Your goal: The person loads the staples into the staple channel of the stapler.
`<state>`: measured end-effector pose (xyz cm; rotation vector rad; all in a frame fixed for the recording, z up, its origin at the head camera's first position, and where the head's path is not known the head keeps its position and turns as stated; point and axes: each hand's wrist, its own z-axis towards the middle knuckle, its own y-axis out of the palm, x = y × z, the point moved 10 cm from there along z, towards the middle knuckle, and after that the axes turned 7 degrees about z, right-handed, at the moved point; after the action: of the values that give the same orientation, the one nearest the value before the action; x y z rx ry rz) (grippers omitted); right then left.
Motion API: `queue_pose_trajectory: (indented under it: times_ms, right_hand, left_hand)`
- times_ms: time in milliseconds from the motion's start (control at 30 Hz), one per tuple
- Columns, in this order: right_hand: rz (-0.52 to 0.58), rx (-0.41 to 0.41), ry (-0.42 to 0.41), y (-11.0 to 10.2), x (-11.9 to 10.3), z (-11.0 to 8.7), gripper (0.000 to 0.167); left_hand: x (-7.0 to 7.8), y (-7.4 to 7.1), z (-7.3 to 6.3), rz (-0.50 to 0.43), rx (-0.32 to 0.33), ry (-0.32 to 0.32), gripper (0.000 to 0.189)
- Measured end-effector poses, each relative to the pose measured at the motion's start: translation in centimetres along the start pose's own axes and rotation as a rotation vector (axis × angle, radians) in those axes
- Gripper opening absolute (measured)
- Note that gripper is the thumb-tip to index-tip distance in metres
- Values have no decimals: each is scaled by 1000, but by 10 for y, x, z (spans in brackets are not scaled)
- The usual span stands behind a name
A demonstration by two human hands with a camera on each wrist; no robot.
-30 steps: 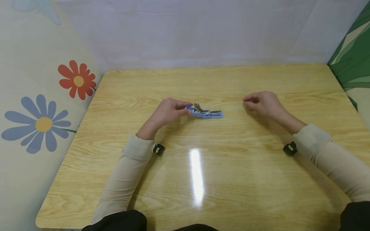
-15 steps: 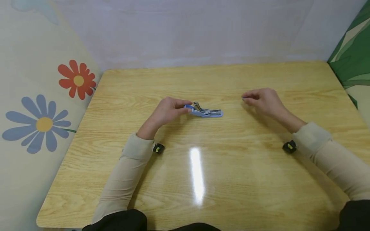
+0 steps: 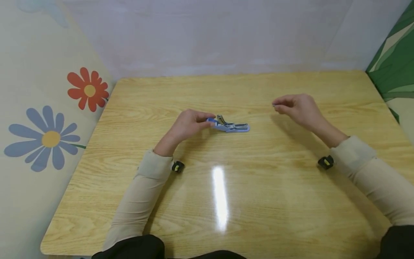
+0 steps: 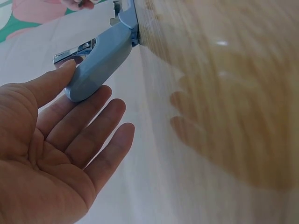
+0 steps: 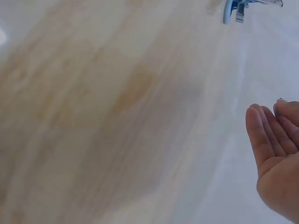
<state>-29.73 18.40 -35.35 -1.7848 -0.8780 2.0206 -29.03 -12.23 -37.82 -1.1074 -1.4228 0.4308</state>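
A light blue stapler [image 3: 237, 128] lies opened out on the table, its handle end lifted and its metal parts exposed. My left hand [image 3: 191, 125] pinches that raised end between thumb and fingers. In the left wrist view the thumb and index finger hold the blue handle [image 4: 103, 61], while the other fingers [image 4: 119, 140] extend loosely. Right of the stapler, my right hand [image 3: 299, 109] is held above the table. Its thumb and index finger pinch a tiny dark grey piece [image 3: 274, 105], like a short strip of staples, mostly hidden by the fingertips.
The wooden table [image 3: 275, 201] runs back to a white cloth backdrop [image 3: 226, 36]. A flower-painted wall [image 3: 26, 198] borders it on the left, and a green leaf pattern [image 3: 401, 61] on the right. Black wrist cameras [image 3: 178, 167] hang by both cuffs.
My right hand has risen a little from the table, and the tiny grey piece at its fingertips shows more than a second ago. My left hand and the stapler have stayed in place.
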Motion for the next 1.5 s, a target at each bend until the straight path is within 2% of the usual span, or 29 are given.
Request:
queue_pose_trajectory:
  times_ms: [300,667,1000,1500]
  right_hand:
    - [-7,-9,15,1,-4,2,28]
    - [-51,-14,-22,4,-11,3,28]
    - [-73,-20,-46,9,-22,8,27]
    - [-77,-49,-97,30,-41,17,27]
  left_hand:
    - [1,1,0,23,-12,14,40]
    - [0,7,0,-19,-30,-3,38]
    - [3,4,2,22,-19,14,40]
    - [8,3,3,26,-12,37,37]
